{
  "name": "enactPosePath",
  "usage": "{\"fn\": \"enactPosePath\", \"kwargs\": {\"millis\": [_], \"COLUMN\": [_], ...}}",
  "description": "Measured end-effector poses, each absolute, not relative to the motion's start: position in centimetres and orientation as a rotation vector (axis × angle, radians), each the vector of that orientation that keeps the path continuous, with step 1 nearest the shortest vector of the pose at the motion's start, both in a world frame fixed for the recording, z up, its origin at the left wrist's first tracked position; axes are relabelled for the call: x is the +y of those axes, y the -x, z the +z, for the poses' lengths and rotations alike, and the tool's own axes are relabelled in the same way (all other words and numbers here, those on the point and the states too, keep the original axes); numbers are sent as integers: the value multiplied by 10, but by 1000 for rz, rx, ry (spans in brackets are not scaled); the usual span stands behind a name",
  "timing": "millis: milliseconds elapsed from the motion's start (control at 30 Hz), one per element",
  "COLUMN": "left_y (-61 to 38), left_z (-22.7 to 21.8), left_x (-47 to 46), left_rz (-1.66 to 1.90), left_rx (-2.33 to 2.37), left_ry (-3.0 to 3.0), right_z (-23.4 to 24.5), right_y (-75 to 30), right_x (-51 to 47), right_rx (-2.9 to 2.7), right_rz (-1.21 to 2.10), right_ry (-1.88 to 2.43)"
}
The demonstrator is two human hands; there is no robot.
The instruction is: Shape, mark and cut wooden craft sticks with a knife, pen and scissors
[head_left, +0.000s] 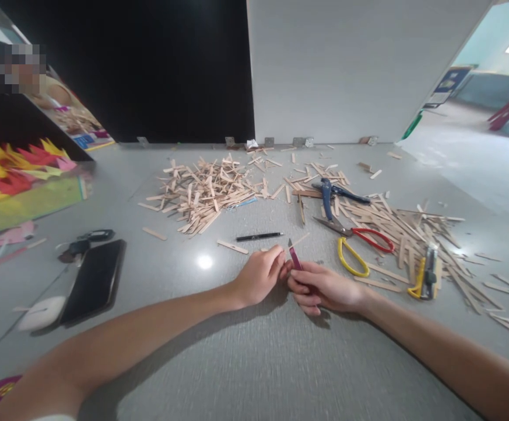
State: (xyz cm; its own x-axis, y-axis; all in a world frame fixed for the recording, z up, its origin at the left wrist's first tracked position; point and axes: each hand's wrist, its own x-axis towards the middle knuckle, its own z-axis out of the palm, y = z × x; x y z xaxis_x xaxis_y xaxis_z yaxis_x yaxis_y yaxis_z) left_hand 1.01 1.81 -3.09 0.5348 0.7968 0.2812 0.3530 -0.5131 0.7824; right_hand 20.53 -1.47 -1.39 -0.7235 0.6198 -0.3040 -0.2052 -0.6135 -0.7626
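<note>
My right hand [322,287] is closed round a red-handled craft knife [294,257], its blade pointing up and away. My left hand [261,273] is curled beside it, fingertips pinched at the knife's lower part; what they hold is too small to see. Both hands rest on the grey table [246,351]. Just beyond them lie a black pen [258,237] and a single wooden stick [232,247].
Piles of wooden sticks lie at the back centre [202,193] and right [408,228]. Red-and-yellow scissors [355,242], blue pliers [330,193] and a yellow cutter [427,275] lie to the right. A black phone [94,280], keys and a white case sit left; coloured paper [13,169] far left.
</note>
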Motion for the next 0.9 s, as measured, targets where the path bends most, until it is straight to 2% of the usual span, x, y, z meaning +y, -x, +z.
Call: {"fn": "enactPosePath", "kwargs": {"millis": [267, 467, 900], "left_y": [-8, -8, -9], "left_z": [-32, -32, -35], "left_x": [18, 21, 24], "left_rz": [905, 895, 885], "left_rx": [1082, 1172, 1141], "left_ry": [-2077, -2035, -2035], "right_z": [-17, -19, -22], "right_y": [-206, -217, -214], "right_x": [-13, -5, -3], "right_rx": [-914, -845, -812], "right_rz": [2295, 2408, 2383], "right_ry": [677, 569, 577]}}
